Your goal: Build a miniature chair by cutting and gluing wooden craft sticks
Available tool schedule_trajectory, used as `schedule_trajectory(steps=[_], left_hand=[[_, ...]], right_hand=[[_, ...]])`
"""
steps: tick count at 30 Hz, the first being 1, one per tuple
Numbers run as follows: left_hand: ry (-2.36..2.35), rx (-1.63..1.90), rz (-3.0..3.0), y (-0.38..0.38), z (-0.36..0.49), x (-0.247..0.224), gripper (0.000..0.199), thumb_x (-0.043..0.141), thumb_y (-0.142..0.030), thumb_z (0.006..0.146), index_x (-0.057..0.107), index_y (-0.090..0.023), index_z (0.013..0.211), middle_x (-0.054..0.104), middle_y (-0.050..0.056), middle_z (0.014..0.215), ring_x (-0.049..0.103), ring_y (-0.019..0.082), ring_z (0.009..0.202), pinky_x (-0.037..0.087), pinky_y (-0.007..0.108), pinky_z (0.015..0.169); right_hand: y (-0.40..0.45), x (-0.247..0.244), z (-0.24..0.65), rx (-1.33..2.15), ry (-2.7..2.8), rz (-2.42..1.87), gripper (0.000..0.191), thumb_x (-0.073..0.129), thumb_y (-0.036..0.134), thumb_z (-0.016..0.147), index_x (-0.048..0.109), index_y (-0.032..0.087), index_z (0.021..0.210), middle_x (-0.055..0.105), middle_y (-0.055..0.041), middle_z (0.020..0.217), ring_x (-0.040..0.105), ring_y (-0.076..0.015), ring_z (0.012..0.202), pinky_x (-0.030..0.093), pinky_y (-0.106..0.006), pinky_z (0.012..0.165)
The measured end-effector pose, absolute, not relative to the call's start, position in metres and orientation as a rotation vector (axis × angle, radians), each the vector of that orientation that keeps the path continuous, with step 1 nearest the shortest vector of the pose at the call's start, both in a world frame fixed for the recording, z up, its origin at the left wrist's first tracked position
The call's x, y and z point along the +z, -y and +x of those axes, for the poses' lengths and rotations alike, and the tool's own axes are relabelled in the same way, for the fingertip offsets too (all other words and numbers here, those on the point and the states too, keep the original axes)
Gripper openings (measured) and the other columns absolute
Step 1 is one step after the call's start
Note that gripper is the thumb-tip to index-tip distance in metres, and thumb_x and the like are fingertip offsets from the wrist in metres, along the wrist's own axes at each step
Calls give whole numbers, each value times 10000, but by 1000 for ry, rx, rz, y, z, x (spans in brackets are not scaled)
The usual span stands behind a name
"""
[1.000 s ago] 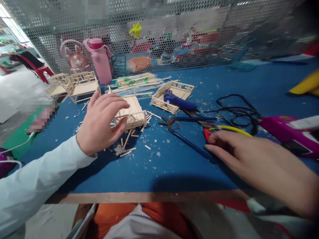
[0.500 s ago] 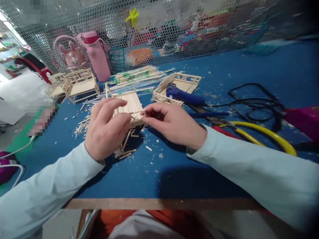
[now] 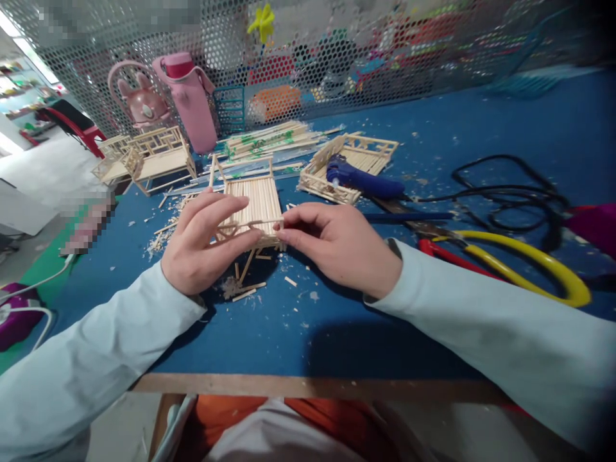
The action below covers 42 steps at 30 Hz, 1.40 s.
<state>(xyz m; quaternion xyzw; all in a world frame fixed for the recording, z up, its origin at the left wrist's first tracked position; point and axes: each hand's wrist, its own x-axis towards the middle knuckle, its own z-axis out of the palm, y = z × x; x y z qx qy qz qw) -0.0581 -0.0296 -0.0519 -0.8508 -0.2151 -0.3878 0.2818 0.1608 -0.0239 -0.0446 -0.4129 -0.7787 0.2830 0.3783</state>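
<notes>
A miniature bed frame of thin wooden sticks [image 3: 255, 192], with a slatted top and upright corner posts, stands between my hands. My left hand [image 3: 199, 240] curves over its front left side, thumb along the front edge and index finger raised above the slats; its lower fingers are partly hidden. At the front right corner, my right hand [image 3: 337, 244] pinches the end of a thin stick rail [image 3: 262, 222] between thumb and fingertips. This rail runs across the front, above the slats. The exact contact at the fingertips is too small to make out.
Behind are finished stick models [image 3: 166, 160], a pink bottle [image 3: 195, 109] and bundled sticks [image 3: 269, 141]. To the right, a blue glue gun [image 3: 363, 179] rests against another stick model [image 3: 370, 154], near yellow-and-red-handled pliers [image 3: 524, 256] and a black cable [image 3: 500, 192]. Stick offcuts [image 3: 248, 292] lie in front.
My left thumb has stretched rightward along the front edge, away from the index finger. My right hand keeps its pinch at the corner. The whole view has shifted slightly.
</notes>
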Motion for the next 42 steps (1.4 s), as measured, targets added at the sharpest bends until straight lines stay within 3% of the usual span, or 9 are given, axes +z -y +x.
schedule_trajectory(steps=[10, 16, 22, 30, 36, 38, 42], left_hand=[[626, -983, -2304, 28, -58, -49, 217, 650, -215, 829, 657, -318, 1020, 564, -3, 1291, 532, 213, 1141, 472, 421, 979], [598, -1045, -2392, 29, -57, -48, 203, 639, -167, 831, 655, -266, 1008, 551, 21, 1315, 500, 230, 1191, 440, 425, 1006], [634, -992, -2323, 29, -57, -49, 204, 641, -181, 832, 637, -288, 1006, 547, 8, 1322, 507, 216, 1172, 463, 413, 976], [726, -1042, -2285, 36, -48, -48, 231, 663, -153, 771, 576, -232, 970, 620, 70, 1199, 556, 236, 1130, 419, 459, 1023], [1089, -1371, -2318, 40, -52, -50, 409, 592, -289, 782, 453, -252, 1165, 534, 93, 1287, 494, 268, 1219, 424, 483, 1003], [1206, -1418, -2307, 39, -54, -50, 399, 584, -307, 788, 467, -245, 1165, 537, 92, 1279, 505, 267, 1203, 451, 466, 967], [1314, -1390, -2342, 41, -54, -48, 224, 588, -278, 787, 589, -208, 1000, 604, 78, 1155, 569, 248, 1086, 497, 407, 875]], right_hand=[[23, -44, 160, 730, 1999, -1039, 105, 597, 187, 796, 694, 148, 787, 671, -9, 723, 523, -108, 611, 402, -251, 616], [24, -44, 160, 719, 2006, -1051, 109, 602, 188, 797, 701, 143, 803, 669, -10, 725, 516, -105, 608, 400, -248, 616], [24, -44, 161, 729, 2006, -1044, 116, 594, 190, 799, 700, 144, 810, 668, -11, 729, 521, -109, 620, 402, -249, 622], [24, -45, 161, 764, 2001, -1053, 125, 586, 216, 799, 689, 147, 799, 655, -17, 722, 517, -115, 626, 412, -264, 628], [25, -40, 161, 598, 1964, -998, 356, 639, 216, 711, 626, 154, 1062, 640, -55, 906, 528, -142, 696, 430, -284, 628], [24, -34, 158, 459, 2032, -986, 335, 663, 227, 694, 647, 157, 1021, 629, -75, 965, 536, -168, 772, 426, -300, 669], [22, -26, 146, 456, 2128, -1004, 216, 689, 238, 685, 696, 148, 881, 628, -63, 888, 547, -174, 790, 415, -299, 708]])
